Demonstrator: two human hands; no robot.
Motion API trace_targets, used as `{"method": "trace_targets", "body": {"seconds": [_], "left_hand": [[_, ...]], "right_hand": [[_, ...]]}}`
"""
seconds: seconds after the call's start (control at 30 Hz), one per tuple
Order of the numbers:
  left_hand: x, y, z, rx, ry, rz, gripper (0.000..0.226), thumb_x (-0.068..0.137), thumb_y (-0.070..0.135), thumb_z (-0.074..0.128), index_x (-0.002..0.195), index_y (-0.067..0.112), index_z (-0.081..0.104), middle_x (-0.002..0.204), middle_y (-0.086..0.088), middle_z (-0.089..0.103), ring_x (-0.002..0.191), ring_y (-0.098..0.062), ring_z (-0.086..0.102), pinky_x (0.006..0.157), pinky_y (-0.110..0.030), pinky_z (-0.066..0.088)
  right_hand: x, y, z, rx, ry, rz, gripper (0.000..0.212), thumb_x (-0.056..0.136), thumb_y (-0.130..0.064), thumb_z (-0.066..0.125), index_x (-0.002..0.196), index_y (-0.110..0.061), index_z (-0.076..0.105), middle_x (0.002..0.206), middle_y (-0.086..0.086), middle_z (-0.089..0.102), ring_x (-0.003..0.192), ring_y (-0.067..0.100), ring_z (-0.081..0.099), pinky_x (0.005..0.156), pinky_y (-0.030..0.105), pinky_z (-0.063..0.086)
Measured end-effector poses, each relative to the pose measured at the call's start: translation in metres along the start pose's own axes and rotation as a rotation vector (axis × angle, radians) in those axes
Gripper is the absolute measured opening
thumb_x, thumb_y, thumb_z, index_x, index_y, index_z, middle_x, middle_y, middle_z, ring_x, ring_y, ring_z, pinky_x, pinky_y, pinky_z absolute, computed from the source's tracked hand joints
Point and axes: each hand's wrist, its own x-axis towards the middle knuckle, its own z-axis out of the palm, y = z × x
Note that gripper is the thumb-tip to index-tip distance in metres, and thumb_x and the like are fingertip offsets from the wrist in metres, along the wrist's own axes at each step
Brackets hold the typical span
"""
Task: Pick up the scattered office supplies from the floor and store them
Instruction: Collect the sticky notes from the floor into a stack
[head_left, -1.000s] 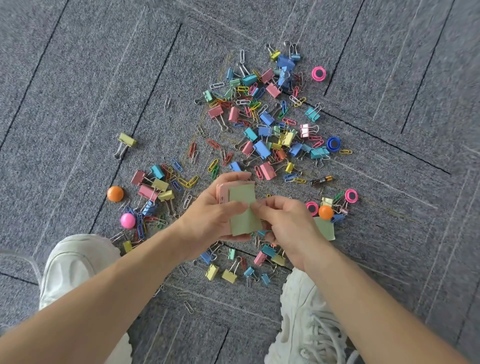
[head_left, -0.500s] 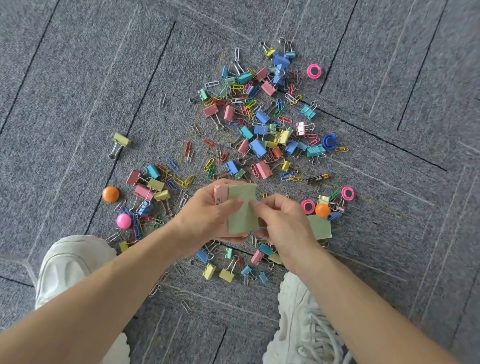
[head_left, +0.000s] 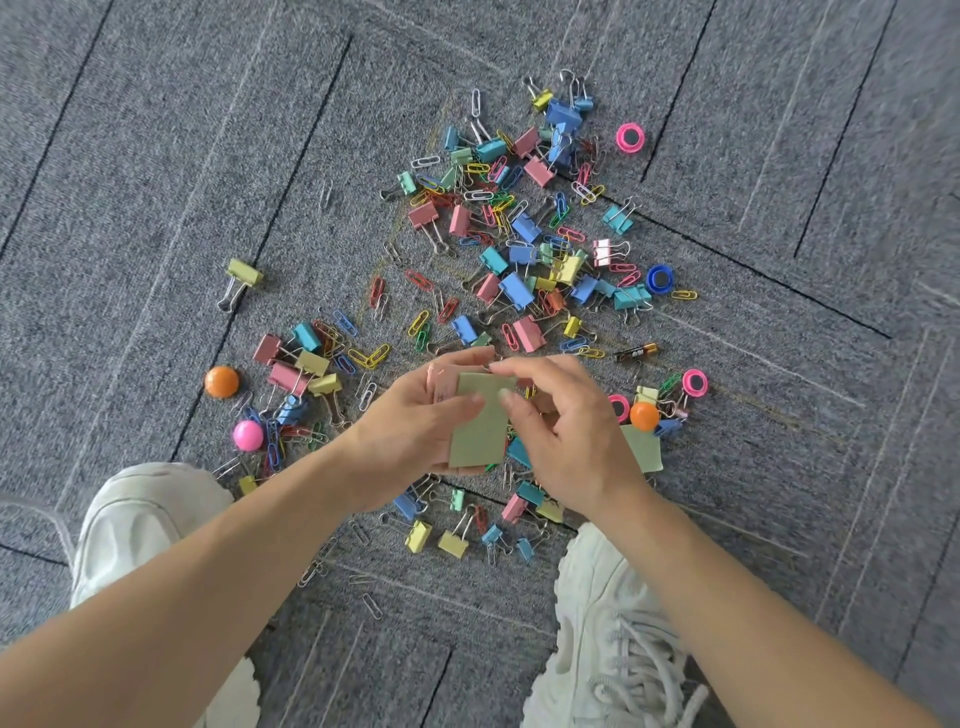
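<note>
An orange ball magnet (head_left: 222, 382) lies leftmost on the grey carpet (head_left: 130, 208). The left hand (head_left: 415, 431) grips a green sticky-note pad (head_left: 480, 426) above scattered binder clips (head_left: 517, 291). The right hand (head_left: 571, 447) pinches the pad's top edge.

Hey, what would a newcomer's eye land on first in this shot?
Dead centre, the left hand holds a green sticky-note pad while the right hand pinches its top edge. Around them, a bright scatter of binder clips and paper clips spreads over the grey carpet, with an orange ball and a pink ball at left.
</note>
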Motion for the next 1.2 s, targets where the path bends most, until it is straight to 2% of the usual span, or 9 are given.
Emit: {"method": "trace_targets", "body": {"seconds": [0.1,0.2,0.3,0.43,0.7,0.83,0.93,1.03,1.2], "left_hand": [[0.001,-0.003,0.003,0.028,0.009,-0.044,0.030,0.101,0.014,0.051,0.121,0.032,0.063,0.114,-0.010,0.066,0.102,-0.030,0.064,0.088,-0.055,0.056],[0.001,-0.004,0.008,0.076,0.009,-0.077,0.031,0.102,0.018,0.048,0.121,0.038,0.064,0.113,0.002,0.069,0.111,-0.030,0.060,0.094,-0.057,0.052],[0.003,-0.005,0.016,0.077,0.016,-0.093,0.033,0.104,0.019,0.045,0.127,0.038,0.059,0.108,0.006,0.070,0.110,-0.027,0.060,0.093,-0.059,0.052],[0.003,-0.009,0.022,0.052,0.024,-0.110,0.034,0.104,0.014,0.044,0.125,0.037,0.057,0.117,-0.006,0.066,0.114,-0.034,0.060,0.086,-0.061,0.054],[0.008,-0.011,0.026,0.013,0.014,-0.126,0.043,0.101,0.002,0.044,0.128,0.035,0.055,0.117,-0.010,0.066,0.115,-0.038,0.061,0.085,-0.060,0.055],[0.008,-0.010,0.028,-0.057,0.008,-0.140,0.045,0.101,0.000,0.043,0.126,0.034,0.057,0.117,-0.011,0.069,0.115,-0.039,0.062,0.089,-0.063,0.052],[0.008,-0.009,0.029,-0.121,0.004,-0.139,0.043,0.101,0.003,0.043,0.126,0.035,0.057,0.118,-0.010,0.069,0.116,-0.038,0.062,0.089,-0.058,0.054],[0.007,-0.008,0.029,-0.191,-0.009,-0.136,0.041,0.100,0.004,0.044,0.126,0.032,0.059,0.123,-0.017,0.062,0.111,-0.039,0.062,0.085,-0.054,0.057],[0.005,-0.005,0.027,-0.265,-0.079,-0.132,0.058,0.072,0.011,0.052,0.128,0.026,0.059,0.121,-0.020,0.063,0.104,-0.036,0.065,0.084,-0.051,0.058]], "right_hand": [[0.002,0.000,-0.009,0.019,-0.048,0.024,0.029,0.099,-0.028,0.053,0.125,-0.028,0.065,0.115,-0.002,0.051,0.095,0.008,0.059,0.078,0.022,0.054],[-0.001,0.012,-0.037,-0.134,0.008,0.096,0.026,0.099,-0.026,0.056,0.122,-0.026,0.066,0.113,-0.005,0.052,0.082,0.000,0.057,0.073,0.019,0.049],[-0.008,0.030,-0.064,-0.417,-0.069,0.185,0.022,0.091,-0.033,0.067,0.111,-0.025,0.068,0.103,-0.009,0.052,0.076,0.004,0.055,0.074,0.034,0.052],[-0.020,0.038,-0.072,-0.754,-0.309,0.257,0.035,0.084,-0.038,0.074,0.115,-0.033,0.058,0.111,-0.011,0.044,0.089,0.012,0.050,0.069,0.029,0.041],[-0.020,0.035,-0.071,-0.900,-0.261,0.257,0.019,0.086,-0.034,0.070,0.094,-0.025,0.055,0.097,-0.008,0.051,0.095,0.017,0.050,0.071,0.030,0.041],[-0.014,0.026,-0.086,-0.609,-0.223,0.330,0.019,0.083,-0.032,0.076,0.078,-0.027,0.059,0.074,-0.011,0.060,0.067,0.011,0.055,0.058,0.027,0.037],[-0.005,0.010,-0.091,0.030,-0.041,0.501,0.015,0.079,-0.019,0.080,0.078,-0.020,0.066,0.069,-0.005,0.069,0.059,0.009,0.058,0.056,0.025,0.045],[-0.001,-0.003,-0.081,0.663,-0.052,0.673,0.012,0.078,-0.008,0.074,0.086,-0.010,0.066,0.065,0.000,0.066,0.059,0.011,0.058,0.051,0.021,0.049],[0.000,-0.007,-0.049,0.647,-0.133,0.725,0.010,0.083,-0.006,0.074,0.085,-0.010,0.065,0.070,0.003,0.068,0.059,0.011,0.063,0.051,0.020,0.052]]}}
